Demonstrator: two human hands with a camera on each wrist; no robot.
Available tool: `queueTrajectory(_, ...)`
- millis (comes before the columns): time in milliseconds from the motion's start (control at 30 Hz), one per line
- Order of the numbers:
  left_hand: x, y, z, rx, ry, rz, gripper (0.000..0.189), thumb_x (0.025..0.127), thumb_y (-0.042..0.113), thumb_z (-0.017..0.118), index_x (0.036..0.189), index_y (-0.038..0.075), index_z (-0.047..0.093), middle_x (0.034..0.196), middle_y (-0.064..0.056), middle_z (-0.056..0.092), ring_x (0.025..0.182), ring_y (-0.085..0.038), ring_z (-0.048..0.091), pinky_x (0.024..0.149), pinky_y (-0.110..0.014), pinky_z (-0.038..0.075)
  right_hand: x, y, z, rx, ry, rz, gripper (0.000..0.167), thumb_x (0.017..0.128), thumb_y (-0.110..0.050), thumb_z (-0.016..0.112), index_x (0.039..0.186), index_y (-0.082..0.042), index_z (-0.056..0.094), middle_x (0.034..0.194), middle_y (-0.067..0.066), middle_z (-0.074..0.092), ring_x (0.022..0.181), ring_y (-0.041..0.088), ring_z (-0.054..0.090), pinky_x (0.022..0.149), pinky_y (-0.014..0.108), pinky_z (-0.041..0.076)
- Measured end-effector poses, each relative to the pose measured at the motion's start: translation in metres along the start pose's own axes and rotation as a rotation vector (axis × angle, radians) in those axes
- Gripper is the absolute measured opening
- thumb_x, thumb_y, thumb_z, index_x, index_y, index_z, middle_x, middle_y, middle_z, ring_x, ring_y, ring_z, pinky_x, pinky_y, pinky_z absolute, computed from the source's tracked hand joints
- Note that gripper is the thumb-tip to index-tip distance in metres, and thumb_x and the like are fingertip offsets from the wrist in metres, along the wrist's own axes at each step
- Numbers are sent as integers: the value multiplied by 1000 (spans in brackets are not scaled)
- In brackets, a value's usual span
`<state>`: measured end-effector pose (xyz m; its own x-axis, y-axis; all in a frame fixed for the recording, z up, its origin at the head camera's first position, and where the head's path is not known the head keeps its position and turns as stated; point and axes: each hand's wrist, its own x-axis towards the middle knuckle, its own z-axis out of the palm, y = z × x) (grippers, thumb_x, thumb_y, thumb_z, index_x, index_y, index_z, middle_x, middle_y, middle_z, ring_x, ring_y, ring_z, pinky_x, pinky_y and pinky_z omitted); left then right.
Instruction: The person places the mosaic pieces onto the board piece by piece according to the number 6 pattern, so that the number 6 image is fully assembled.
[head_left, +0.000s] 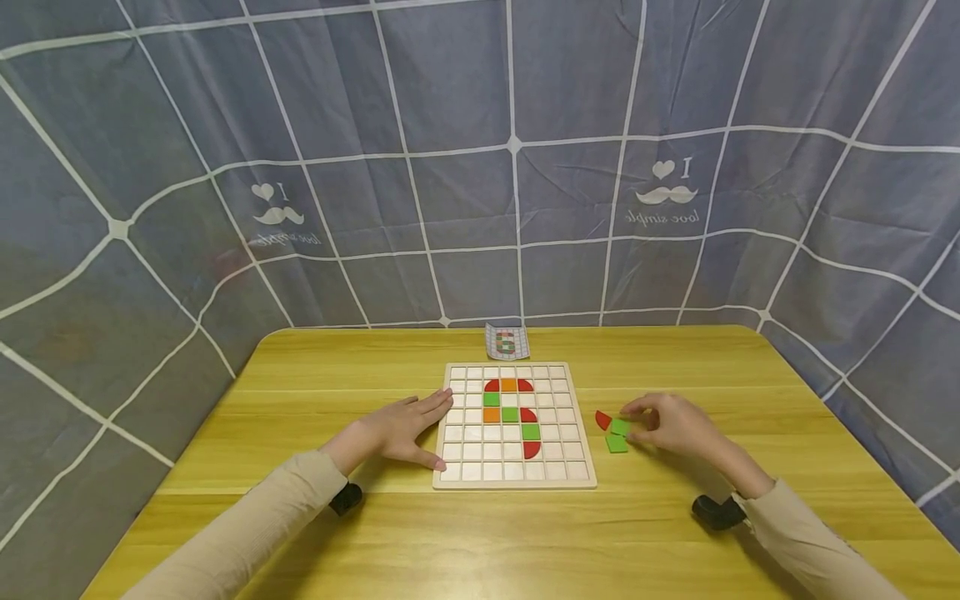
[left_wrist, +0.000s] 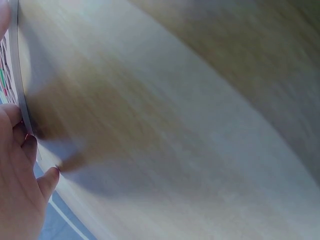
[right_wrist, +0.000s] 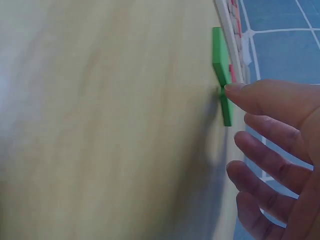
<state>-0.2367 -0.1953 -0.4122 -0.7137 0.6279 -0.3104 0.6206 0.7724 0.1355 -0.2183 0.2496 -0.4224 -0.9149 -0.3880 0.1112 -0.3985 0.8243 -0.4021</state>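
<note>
A square wooden grid board point(head_left: 555, 475) lies on the table, with red, orange and green pieces set in a curving S-like pattern. My left hand point(head_left: 405, 429) spreads along the board's left edge, fingertips and thumb at its rim; the left wrist view shows part of this hand point(left_wrist: 20, 175) there. Right of the board lie a red quarter-round piece point(head_left: 603, 421) and two green square tiles point(head_left: 617, 444). Over these my right hand point(head_left: 671, 425) reaches in with bent, parted fingers. In the right wrist view the thumb point(right_wrist: 250, 95) is right at a green tile point(right_wrist: 220, 52), the other fingers apart from it.
A small printed pattern card point(head_left: 507, 342) stands behind the board near the table's back edge. Grey-blue curtain point(head_left: 450, 200) with white lines surrounds the wooden table point(head_left: 337, 533). Black wrist devices point(head_left: 716, 512) sit at both cuffs.
</note>
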Motion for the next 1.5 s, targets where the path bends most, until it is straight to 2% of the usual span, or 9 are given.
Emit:
queueTrajectory(167, 0, 0, 0, -3, -1, -1, 103, 82, 68, 57, 156, 11, 13, 164, -7, 4, 149, -23, 19, 121, -48, 19, -2, 0, 2, 1, -18, 34, 31, 76, -25, 80, 104, -13, 74, 75, -9, 60, 58, 3, 41, 50, 20, 33)
queueTrajectory(300, 0, -1, 0, -4, -2, 0, 103, 82, 68, 57, 156, 11, 13, 164, -6, 4, 149, -23, 20, 121, -49, 19, -1, -1, 3, 11, -20, 50, 30, 77, -25, 79, 104, -12, 74, 70, -9, 55, 58, 4, 40, 50, 21, 31)
queueTrajectory(667, 1, -1, 0, 3, -12, 3, 104, 82, 69, 56, 156, 12, 12, 164, -6, 3, 150, -22, 16, 121, -48, 19, 1, -3, 6, 8, -17, 76, 25, 78, -25, 78, 99, -12, 75, 75, -7, 60, 61, 6, 44, 52, 21, 35)
queueTrajectory(1200, 2, -1, -1, 8, -9, 4, 104, 82, 68, 58, 156, 10, 13, 164, -7, 4, 149, -23, 18, 121, -48, 20, 2, -4, 7, 2, 29, 81, 22, 76, -23, 77, 95, -13, 75, 83, -4, 67, 63, 5, 49, 54, 22, 39)
queueTrajectory(1500, 1, 0, -2, 4, -9, 4, 104, 82, 68, 58, 156, 10, 13, 164, -7, 4, 149, -23, 18, 120, -49, 20, 3, -9, 5, -12, 45, 102, 25, 76, -25, 75, 99, -14, 76, 75, -6, 66, 61, 6, 50, 49, 22, 38)
